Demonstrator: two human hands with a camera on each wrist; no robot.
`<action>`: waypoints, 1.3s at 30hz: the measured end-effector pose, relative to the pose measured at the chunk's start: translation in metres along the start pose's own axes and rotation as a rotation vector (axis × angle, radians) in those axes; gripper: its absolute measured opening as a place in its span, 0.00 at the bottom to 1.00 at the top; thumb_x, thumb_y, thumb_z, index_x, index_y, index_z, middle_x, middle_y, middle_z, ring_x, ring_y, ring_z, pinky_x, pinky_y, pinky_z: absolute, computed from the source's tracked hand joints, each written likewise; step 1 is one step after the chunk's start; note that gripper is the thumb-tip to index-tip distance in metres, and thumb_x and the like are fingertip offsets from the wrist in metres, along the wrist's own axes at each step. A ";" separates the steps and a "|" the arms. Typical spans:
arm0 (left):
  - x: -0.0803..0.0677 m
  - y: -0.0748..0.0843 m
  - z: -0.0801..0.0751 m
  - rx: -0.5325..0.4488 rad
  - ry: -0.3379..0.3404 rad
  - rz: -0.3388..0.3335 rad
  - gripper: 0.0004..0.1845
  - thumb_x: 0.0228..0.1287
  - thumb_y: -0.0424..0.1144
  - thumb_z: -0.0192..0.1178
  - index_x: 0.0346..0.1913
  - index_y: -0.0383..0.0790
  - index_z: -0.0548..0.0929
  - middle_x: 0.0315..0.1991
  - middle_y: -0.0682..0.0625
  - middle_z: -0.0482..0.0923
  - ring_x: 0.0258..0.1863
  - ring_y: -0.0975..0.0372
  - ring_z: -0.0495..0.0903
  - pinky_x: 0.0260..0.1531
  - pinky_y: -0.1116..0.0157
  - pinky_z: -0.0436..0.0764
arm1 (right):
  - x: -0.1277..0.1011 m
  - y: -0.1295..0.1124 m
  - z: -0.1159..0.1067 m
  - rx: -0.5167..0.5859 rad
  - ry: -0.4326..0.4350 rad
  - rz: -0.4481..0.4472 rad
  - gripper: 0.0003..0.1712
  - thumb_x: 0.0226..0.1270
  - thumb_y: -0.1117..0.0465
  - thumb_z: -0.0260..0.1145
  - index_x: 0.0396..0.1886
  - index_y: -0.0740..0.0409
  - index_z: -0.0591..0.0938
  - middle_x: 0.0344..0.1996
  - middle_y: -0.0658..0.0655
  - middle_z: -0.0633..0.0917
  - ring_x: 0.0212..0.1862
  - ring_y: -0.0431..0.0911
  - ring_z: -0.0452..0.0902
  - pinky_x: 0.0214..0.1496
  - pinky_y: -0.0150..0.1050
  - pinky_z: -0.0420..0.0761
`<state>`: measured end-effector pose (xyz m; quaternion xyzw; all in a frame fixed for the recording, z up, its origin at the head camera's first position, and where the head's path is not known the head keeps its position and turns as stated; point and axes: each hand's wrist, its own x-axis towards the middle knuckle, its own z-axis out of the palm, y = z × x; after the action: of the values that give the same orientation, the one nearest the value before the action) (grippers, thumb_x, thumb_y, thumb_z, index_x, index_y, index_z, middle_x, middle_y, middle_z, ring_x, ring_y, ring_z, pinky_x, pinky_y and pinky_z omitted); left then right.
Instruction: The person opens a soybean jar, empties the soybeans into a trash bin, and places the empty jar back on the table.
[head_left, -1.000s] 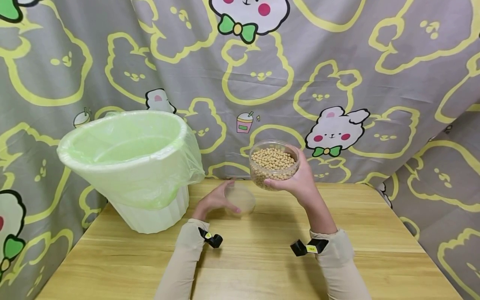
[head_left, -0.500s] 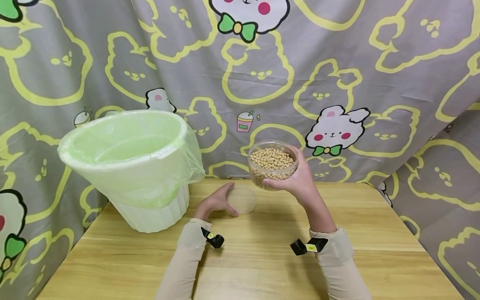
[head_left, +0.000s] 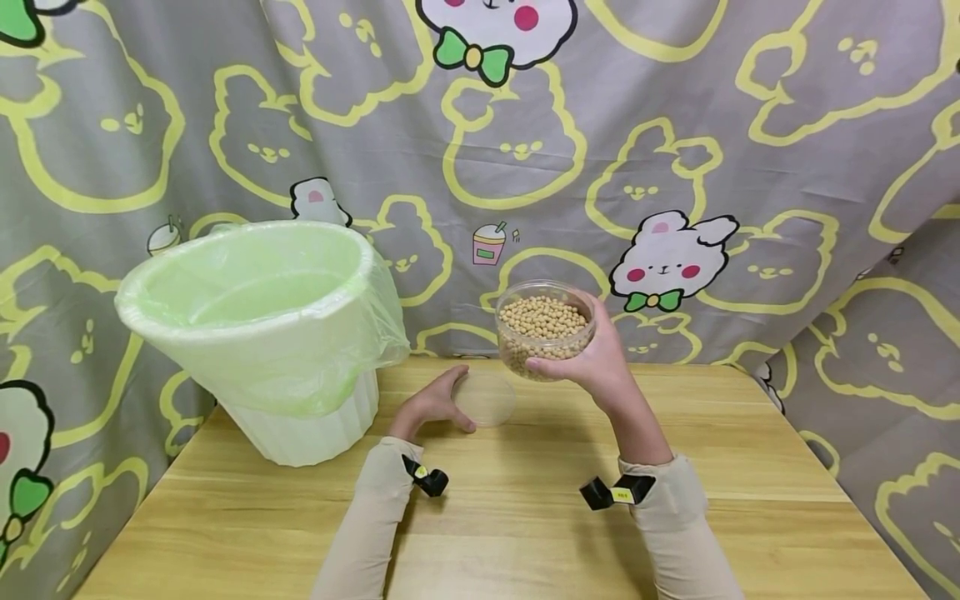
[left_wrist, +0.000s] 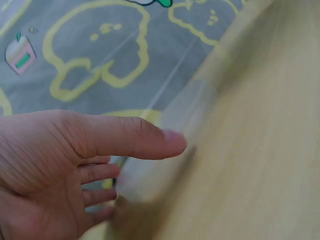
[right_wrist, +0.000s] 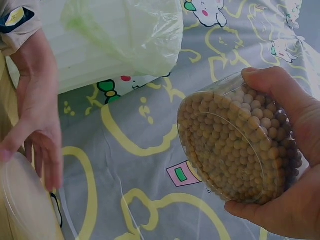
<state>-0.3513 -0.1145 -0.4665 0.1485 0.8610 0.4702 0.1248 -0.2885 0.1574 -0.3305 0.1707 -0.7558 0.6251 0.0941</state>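
My right hand (head_left: 600, 362) grips a clear round plastic tub (right_wrist: 230, 150), thumb on one side and fingers on the other. Pale round beans, like soybeans (head_left: 546, 318), fill much of it. The tub is uncovered, held above the table and tilted slightly. My left hand (head_left: 435, 400) is low over the table with thumb and fingers spread apart. A thin translucent round lid (head_left: 487, 400) is just beyond its fingertips, by the thumb (left_wrist: 165, 142). Whether the thumb still touches the lid's edge, I cannot tell.
A large white bin (head_left: 300, 442) lined with a pale green bag (head_left: 285, 375) stands on the wooden table (head_left: 510, 533), left of my left hand. Behind hangs a grey curtain (head_left: 420, 142) with yellow bear outlines. Each wrist wears a small black camera.
The lid was blurred and slightly further left a second ago; it has shifted a little right and looks still. My left hand moved slightly right, then stopped. The tub has barely moved.
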 end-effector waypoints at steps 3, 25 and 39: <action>-0.003 0.010 -0.003 -0.014 0.019 0.022 0.64 0.42 0.24 0.78 0.81 0.33 0.48 0.81 0.35 0.48 0.80 0.42 0.51 0.77 0.46 0.57 | 0.000 0.001 -0.001 0.000 0.001 0.003 0.65 0.37 0.68 0.87 0.76 0.52 0.61 0.70 0.55 0.69 0.68 0.48 0.66 0.64 0.35 0.74; -0.103 0.167 -0.050 0.522 1.329 0.727 0.15 0.62 0.30 0.64 0.52 0.34 0.87 0.49 0.40 0.87 0.58 0.47 0.82 0.74 0.43 0.62 | -0.001 0.002 -0.002 0.045 -0.011 -0.035 0.64 0.36 0.72 0.86 0.75 0.56 0.61 0.68 0.58 0.70 0.65 0.50 0.68 0.59 0.29 0.77; -0.109 0.136 -0.077 1.047 1.444 0.357 0.07 0.70 0.33 0.60 0.44 0.37 0.87 0.47 0.44 0.86 0.42 0.47 0.82 0.50 0.51 0.75 | 0.002 -0.027 0.001 0.047 -0.017 -0.044 0.60 0.44 0.72 0.82 0.77 0.55 0.61 0.68 0.60 0.69 0.63 0.48 0.68 0.55 0.27 0.79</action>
<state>-0.2593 -0.1448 -0.3022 -0.0134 0.7976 0.0102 -0.6030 -0.2797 0.1523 -0.3050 0.1950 -0.7378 0.6388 0.0974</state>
